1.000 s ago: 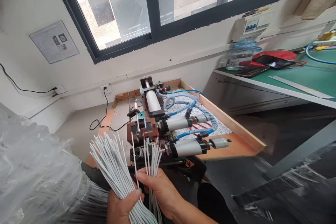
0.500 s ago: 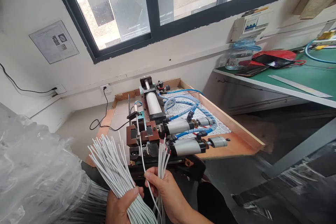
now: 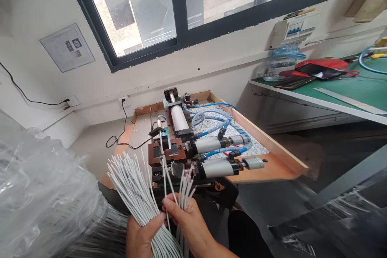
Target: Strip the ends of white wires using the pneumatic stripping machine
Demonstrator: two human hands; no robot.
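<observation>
One large wire bundle [image 3: 133,191] leans leftmost, clasped in the left hand [image 3: 142,234], thumb across the strands, apparently to keep them together. Next, a single wire [image 3: 165,187] rises pinched in the right hand [image 3: 189,223], its upper end before the machine [image 3: 207,145]; contact cannot be told. The same hand holds a smaller bundle [image 3: 185,189], presumably to keep it separate; its forearm slants in from lower right.
</observation>
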